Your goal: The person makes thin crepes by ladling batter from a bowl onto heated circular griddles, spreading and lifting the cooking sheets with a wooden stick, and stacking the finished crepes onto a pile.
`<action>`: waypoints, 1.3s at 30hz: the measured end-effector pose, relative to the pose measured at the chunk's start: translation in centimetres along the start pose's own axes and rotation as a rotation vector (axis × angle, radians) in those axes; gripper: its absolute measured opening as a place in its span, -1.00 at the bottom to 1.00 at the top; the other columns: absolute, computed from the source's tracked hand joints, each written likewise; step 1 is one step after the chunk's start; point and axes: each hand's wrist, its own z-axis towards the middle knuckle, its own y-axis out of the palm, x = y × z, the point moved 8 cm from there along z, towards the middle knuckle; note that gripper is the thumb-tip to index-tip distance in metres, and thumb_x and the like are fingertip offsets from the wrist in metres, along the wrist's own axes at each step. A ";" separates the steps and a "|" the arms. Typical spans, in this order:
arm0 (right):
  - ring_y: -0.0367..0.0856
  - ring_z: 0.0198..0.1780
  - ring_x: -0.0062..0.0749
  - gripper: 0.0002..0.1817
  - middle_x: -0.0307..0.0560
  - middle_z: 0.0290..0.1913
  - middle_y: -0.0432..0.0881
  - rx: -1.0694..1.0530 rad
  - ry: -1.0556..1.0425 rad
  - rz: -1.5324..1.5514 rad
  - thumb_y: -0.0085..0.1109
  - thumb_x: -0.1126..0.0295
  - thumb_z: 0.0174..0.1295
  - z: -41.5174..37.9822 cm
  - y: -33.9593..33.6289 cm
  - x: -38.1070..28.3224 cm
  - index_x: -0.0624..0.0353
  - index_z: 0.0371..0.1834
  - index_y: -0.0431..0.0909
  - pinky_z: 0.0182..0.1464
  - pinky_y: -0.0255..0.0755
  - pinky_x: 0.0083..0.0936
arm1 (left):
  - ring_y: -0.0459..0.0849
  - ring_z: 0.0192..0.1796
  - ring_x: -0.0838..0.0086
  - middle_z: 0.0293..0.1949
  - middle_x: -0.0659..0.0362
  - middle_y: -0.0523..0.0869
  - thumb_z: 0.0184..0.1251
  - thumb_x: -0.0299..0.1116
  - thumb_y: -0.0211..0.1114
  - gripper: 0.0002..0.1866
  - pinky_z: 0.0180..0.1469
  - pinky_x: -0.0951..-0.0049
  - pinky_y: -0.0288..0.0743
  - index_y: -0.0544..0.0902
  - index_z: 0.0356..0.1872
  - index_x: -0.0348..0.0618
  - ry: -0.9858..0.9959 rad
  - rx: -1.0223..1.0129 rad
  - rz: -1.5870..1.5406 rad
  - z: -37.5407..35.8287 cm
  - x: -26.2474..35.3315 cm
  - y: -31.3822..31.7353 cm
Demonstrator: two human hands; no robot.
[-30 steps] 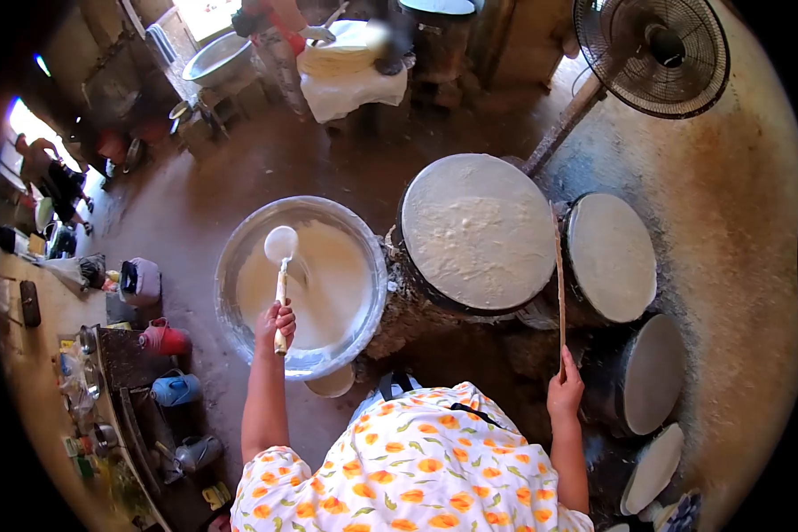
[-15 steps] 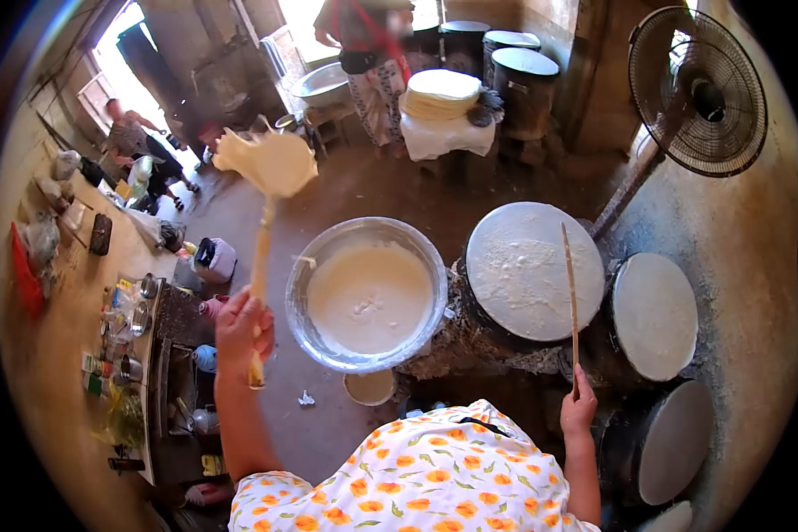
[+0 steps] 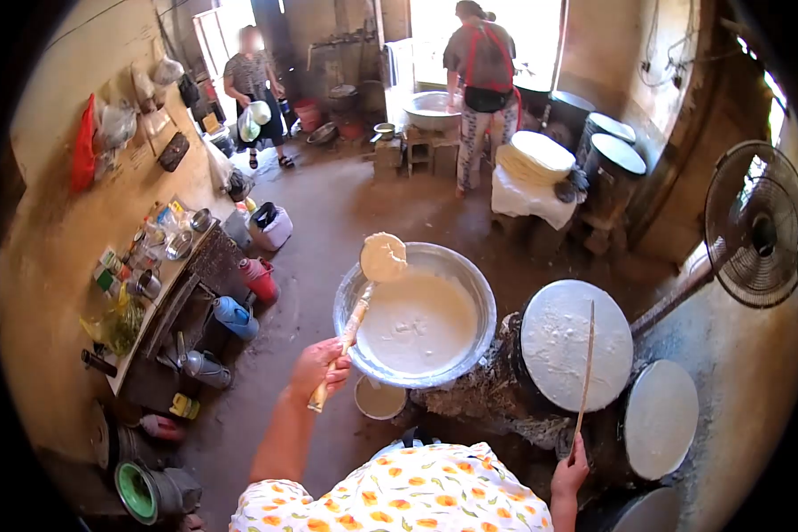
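Observation:
My left hand (image 3: pixel 321 369) is wrapped around the pale handle of a ladle (image 3: pixel 356 321). The ladle's batter-coated round head overlaps the far left rim of a wide metal basin (image 3: pixel 345 306) in this view. Thick cream-coloured batter (image 3: pixel 419 321) fills much of that basin. On the right, my right hand (image 3: pixel 570 468) grips the lower end of a thin wooden stick (image 3: pixel 587 368), which points up and away from me. Behind the stick lies a round griddle (image 3: pixel 569 341) whose top is whitish with lumpy residue.
More round griddles (image 3: pixel 661 418) line the right wall below a standing fan (image 3: pixel 755 226). A small bucket (image 3: pixel 380 397) sits beneath the basin. Bottles and pots crowd the left table (image 3: pixel 155 332). Two people stand at the back, near a stack of flatbreads (image 3: pixel 535 158).
The ladle has come down and right, from raised beside the basin to over its rim. The ragged batter on its head now looks rounder. The view has tilted up toward the back of the room.

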 end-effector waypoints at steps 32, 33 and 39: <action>0.50 -0.48 -0.18 -0.36 -0.10 -0.45 0.42 0.108 0.044 -0.189 0.10 0.64 -0.05 -3.8 -5.3 -6.3 -0.24 0.14 0.55 -0.42 0.46 -0.31 | 0.33 -0.75 0.66 -0.60 0.24 0.43 0.40 -0.41 0.02 -0.87 -0.81 0.61 0.22 0.41 -0.35 -0.22 -0.295 -0.427 0.601 12.2 -8.9 25.9; 0.51 -0.48 -0.19 -0.36 -0.11 -0.44 0.42 0.164 0.050 -0.209 0.11 0.63 -0.05 -4.5 -6.5 -5.7 -0.26 0.13 0.55 -0.43 0.47 -0.32 | 0.33 -0.76 0.66 -0.61 0.25 0.42 0.40 -0.40 0.03 -0.85 -0.81 0.60 0.23 0.42 -0.39 -0.20 -0.302 -0.505 0.627 11.7 -10.7 28.5; 0.49 -0.48 -0.19 -0.32 -0.12 -0.43 0.40 0.413 0.238 -0.437 0.16 0.63 -0.07 -11.1 -17.2 -0.9 -0.26 0.19 0.49 -0.43 0.48 -0.31 | 0.34 -0.76 0.65 -0.62 0.27 0.41 0.39 -0.40 0.02 -0.85 -0.80 0.59 0.27 0.42 -0.40 -0.19 -0.298 -0.892 0.823 2.9 -23.3 43.4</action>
